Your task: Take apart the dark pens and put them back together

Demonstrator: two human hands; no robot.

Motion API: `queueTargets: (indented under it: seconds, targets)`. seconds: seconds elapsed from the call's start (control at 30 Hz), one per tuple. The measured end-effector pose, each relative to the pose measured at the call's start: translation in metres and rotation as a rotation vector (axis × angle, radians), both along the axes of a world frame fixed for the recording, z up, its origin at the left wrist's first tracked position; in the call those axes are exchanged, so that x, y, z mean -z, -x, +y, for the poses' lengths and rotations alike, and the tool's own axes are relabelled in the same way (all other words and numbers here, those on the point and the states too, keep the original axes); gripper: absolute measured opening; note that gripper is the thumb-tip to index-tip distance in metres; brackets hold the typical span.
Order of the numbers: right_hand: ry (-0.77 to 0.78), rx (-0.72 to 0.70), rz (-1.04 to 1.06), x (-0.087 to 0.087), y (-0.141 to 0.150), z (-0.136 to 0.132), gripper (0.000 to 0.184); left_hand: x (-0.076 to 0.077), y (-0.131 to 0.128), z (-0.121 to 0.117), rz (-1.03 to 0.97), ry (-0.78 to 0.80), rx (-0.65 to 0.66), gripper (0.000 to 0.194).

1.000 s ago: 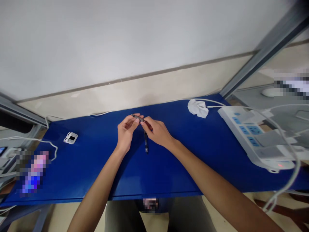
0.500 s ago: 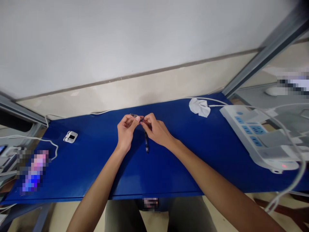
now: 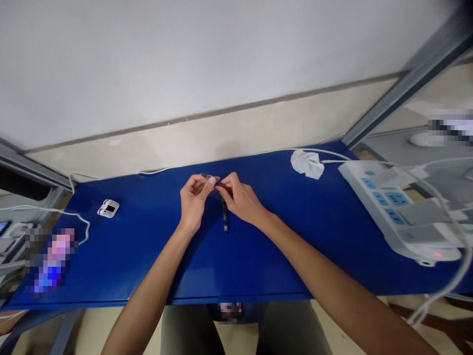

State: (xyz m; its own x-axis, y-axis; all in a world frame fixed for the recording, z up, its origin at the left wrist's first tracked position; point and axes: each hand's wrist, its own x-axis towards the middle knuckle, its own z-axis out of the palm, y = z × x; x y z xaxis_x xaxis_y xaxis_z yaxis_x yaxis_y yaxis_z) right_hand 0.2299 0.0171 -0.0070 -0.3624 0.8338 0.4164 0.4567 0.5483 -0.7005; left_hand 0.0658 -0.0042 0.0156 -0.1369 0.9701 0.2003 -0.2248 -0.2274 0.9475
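My left hand (image 3: pixel 194 197) is closed in a pinch, thumb on top, around one end of a slim dark pen (image 3: pixel 206 176). The other end of the pen, where a reddish part shows, is pinched by my right hand (image 3: pixel 238 197). Both sets of fingertips nearly meet over the middle, so most of the pen is hidden. Just below my right fingers a second, black pen (image 3: pixel 225 223) lies on the blue table (image 3: pixel 148 256), pointing toward me, its far end covered by the hand.
On the left are a small white device with a dark screen (image 3: pixel 108 208) and a blurred-out phone-like object (image 3: pixel 55 259). A crumpled white tissue (image 3: pixel 308 164) lies at the back right. A large white power strip (image 3: pixel 380 217) with plugs and cables fills the right side.
My hands stay in almost the same place, both still pinching the pen. The view has shifted very slightly.
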Motion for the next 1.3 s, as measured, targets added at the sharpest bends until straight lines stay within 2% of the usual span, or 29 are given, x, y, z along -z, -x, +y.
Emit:
queueTargets:
  seconds: [0.2, 0.47, 0.73, 1.03, 1.3]
  targets:
    - [-0.066, 0.005, -0.081, -0.005, -0.001, 0.000, 0.027, 0.001, 0.000, 0.000, 0.020, -0.010, -0.034, 0.026]
    - [-0.027, 0.030, -0.005, 0.002, -0.002, 0.002, 0.025, 0.001, 0.002, 0.002, -0.014, 0.003, -0.032, 0.029]
    - [-0.111, -0.020, -0.106, -0.007, -0.003, 0.001, 0.026, -0.001, 0.007, 0.003, -0.116, 0.019, -0.029, 0.031]
    - [-0.168, 0.003, -0.099, -0.002, -0.003, 0.004, 0.032, -0.004, 0.015, 0.008, -0.144, 0.010, -0.101, 0.031]
    - [-0.175, 0.009, -0.109, -0.002, -0.003, 0.004, 0.032, -0.002, 0.017, 0.009, -0.143, -0.014, -0.101, 0.032]
